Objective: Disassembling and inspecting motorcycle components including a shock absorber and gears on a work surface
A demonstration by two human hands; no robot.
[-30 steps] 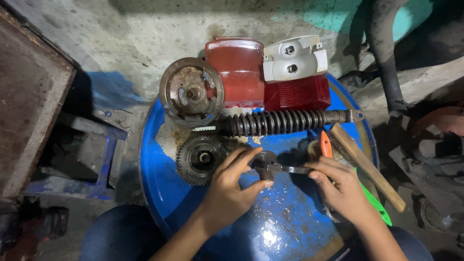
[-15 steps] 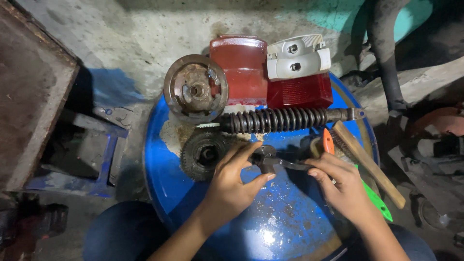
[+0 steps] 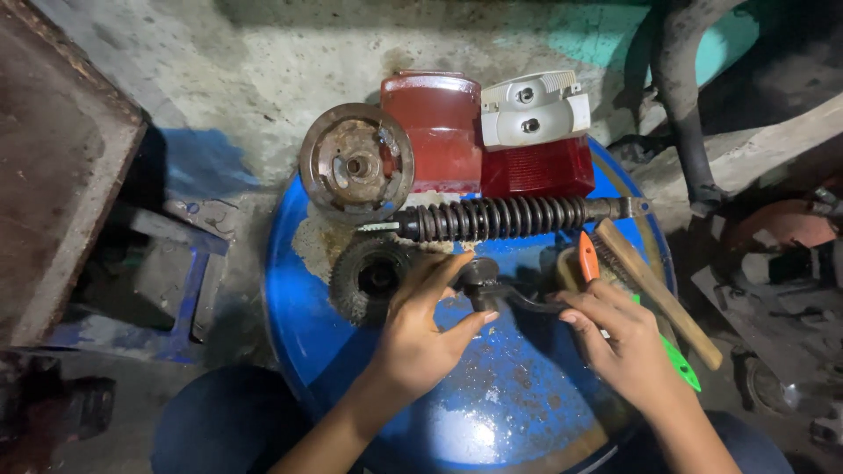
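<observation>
**Two hands on a small dark metal part atop a blue drum**

A small dark metal part, round at one end with a thin arm running right, sat just below the middle of the frame on the blue drum top. The left hand had its fingers clamped on the round end, thumb below and forefinger above, hiding much of it. The right hand pinched the arm's far end; its fingertips covered that end, so the part's full shape was hard to make out.

Just left of the part lay a dark toothed wheel, partly behind the left fingers. Above it stretched a coil-spring shock absorber, lying across the drum. A rusty round hub stood at upper left of the drum, with a red lamp housing and a white-and-red lamp unit at top centre. Right of the hands lay a wooden handle and an orange and green tool, its middle covered by the right hand. Both forearms were cut off by the lower edge.
</observation>
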